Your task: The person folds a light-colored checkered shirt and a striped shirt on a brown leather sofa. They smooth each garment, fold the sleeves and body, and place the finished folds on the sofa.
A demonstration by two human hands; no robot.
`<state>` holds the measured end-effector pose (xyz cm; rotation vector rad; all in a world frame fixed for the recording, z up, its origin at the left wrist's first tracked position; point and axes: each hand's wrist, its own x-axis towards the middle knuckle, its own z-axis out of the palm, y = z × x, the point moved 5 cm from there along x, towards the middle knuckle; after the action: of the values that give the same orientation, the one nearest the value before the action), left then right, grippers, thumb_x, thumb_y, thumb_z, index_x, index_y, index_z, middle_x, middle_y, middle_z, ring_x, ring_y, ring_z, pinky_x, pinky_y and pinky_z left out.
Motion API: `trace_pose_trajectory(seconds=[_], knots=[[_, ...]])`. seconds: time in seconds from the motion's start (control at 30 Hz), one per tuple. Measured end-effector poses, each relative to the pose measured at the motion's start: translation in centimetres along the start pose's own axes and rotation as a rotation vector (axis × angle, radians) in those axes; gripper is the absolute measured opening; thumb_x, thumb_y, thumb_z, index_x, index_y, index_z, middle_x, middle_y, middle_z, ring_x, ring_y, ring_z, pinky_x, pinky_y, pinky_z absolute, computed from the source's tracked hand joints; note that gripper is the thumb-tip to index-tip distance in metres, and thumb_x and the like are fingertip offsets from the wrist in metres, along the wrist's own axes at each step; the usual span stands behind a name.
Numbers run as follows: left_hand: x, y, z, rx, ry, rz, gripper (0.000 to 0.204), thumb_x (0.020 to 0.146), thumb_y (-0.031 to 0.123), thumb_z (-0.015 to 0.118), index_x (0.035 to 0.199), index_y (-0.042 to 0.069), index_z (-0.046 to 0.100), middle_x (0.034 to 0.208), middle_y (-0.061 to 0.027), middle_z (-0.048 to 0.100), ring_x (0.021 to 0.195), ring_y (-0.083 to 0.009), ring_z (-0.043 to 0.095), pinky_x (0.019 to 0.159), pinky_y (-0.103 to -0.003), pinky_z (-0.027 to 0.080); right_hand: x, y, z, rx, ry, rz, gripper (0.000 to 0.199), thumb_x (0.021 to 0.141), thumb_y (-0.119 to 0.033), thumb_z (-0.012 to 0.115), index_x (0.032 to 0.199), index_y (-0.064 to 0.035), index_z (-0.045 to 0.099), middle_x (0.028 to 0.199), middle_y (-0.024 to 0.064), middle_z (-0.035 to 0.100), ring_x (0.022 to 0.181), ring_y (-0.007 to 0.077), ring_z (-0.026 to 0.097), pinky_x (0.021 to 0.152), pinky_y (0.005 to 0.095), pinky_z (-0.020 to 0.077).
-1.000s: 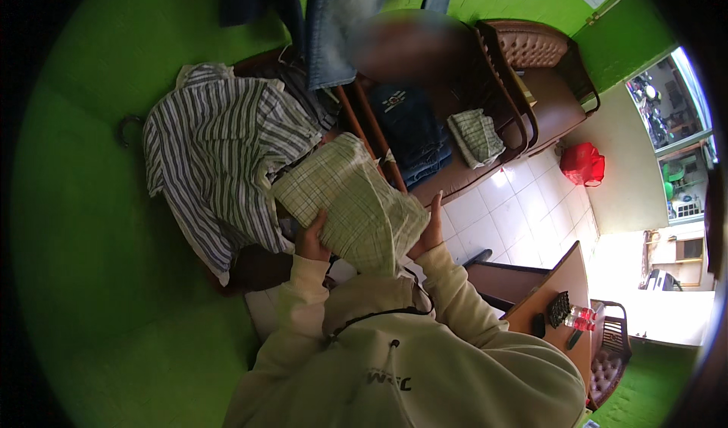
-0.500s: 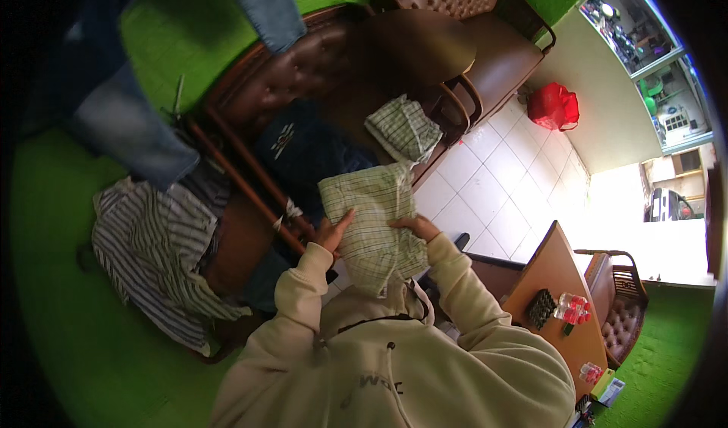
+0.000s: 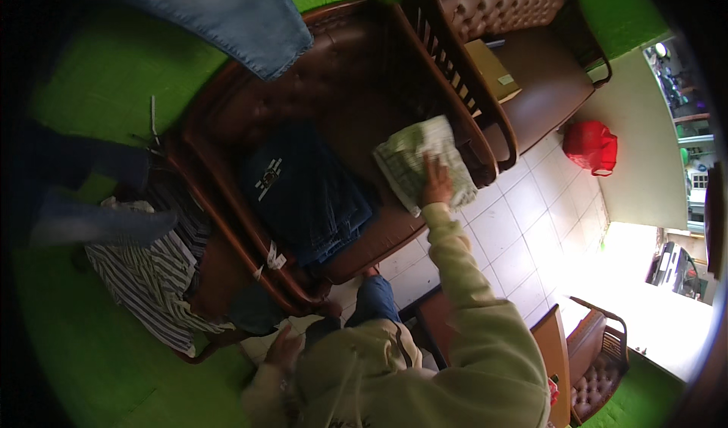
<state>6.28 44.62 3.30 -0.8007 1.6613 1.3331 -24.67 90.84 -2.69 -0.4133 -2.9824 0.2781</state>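
Observation:
My right hand (image 3: 435,183) lies flat, fingers stretched out, on a folded pale green plaid garment (image 3: 412,152). That garment rests on the brown leather sofa (image 3: 356,98), by its right armrest, seemingly on top of another folded checked piece. Lower down, close to my body, hangs my left hand (image 3: 283,348); its fingers look loosely apart and nothing shows in them. Left of the plaid cloth, a stack of folded dark blue jeans (image 3: 303,193) sits on the same seat.
Striped shirts (image 3: 152,269) are heaped on a brown seat at left. Light blue jeans (image 3: 235,18) hang at upper left. A cardboard box (image 3: 491,70) rests on the second sofa. A red bag (image 3: 590,146) stands on the tiled floor. A wooden table (image 3: 552,360) is at lower right.
The plaid garment held in both hands before my body is now down on the sofa under my right hand. My left hand has let go and dropped back toward me.

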Motion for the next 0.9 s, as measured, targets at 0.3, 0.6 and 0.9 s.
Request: trace_pose_trajectory(seconds=[0.3,0.6,0.9], knots=[[-11.2,-16.3,-0.5,-0.315,0.289,-0.394,0.048,0.09,0.026,0.052,0.131,0.01,0.033,0.106,-0.0079,0.055,0.098,-0.0166,0.05,0.086,-0.033,0.04,-0.9,-0.7,14.1,-0.692,0.357,-0.175,0.073,0.077,-0.043,0.057,0.137,-0.0116,0.031,0.143,0.0165,0.026,0.13,0.0369,0.026,0.102,0.0512,0.0268],[-14.9,-25.8,4.7,-0.433,0.336,-0.307,0.041,0.089,0.032,0.051,0.124,0.014,0.038,0.105,-0.0077,0.055,0.095,-0.0199,0.05,0.081,-0.036,0.04,4.9,-3.3,11.1,-0.137,-0.4,-0.066,0.069,0.079,-0.051,0.056,0.132,-0.012,0.037,0.133,0.0169,0.037,0.122,0.0343,0.038,0.098,0.0444,0.035],[-7.5,-33.0,0.4,-0.585,0.334,-0.141,0.036,0.088,0.037,0.049,0.117,0.018,0.043,0.105,-0.0076,0.055,0.092,-0.0233,0.05,0.076,-0.04,0.04,-9.8,-32.5,-4.5,0.81,0.049,-0.631,0.009,0.085,-0.006,0.055,0.091,-0.0008,0.06,0.083,0.0137,0.06,0.072,0.0251,0.058,0.067,0.033,0.0477]])
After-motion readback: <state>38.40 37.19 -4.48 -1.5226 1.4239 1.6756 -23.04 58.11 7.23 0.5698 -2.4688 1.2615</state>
